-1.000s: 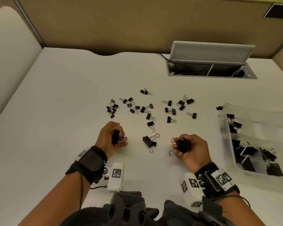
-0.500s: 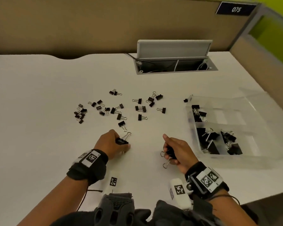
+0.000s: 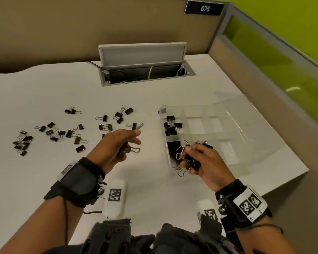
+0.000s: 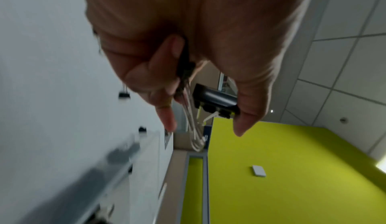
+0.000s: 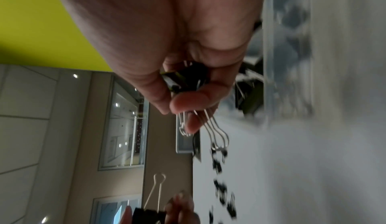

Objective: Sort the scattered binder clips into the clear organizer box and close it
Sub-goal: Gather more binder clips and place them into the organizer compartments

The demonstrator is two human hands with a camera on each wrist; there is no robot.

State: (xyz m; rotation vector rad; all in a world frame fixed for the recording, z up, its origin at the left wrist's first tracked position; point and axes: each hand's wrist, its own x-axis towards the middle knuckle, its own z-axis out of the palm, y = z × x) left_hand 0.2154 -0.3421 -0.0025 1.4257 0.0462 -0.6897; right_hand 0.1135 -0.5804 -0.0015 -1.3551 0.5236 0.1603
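Observation:
My left hand (image 3: 125, 143) is raised over the desk and grips black binder clips (image 4: 215, 98) with wire handles (image 3: 135, 149). My right hand (image 3: 193, 160) holds a bunch of large black binder clips (image 5: 185, 77) at the near left corner of the clear organizer box (image 3: 233, 136). The box stands open, its lid (image 3: 264, 125) lying back to the right. Several black clips (image 3: 171, 125) lie in its left compartments. Many smaller binder clips (image 3: 75, 136) are scattered on the white desk to the left.
An open cable hatch (image 3: 145, 70) with a raised grey flap sits at the back of the desk. Beige partitions (image 3: 264, 74) border the back and right. The desk's right edge (image 3: 290, 178) runs just past the box.
Both hands have lifted off the desk with their clips and moved right. The right hand now hangs at the box's near corner. The head view has turned right.

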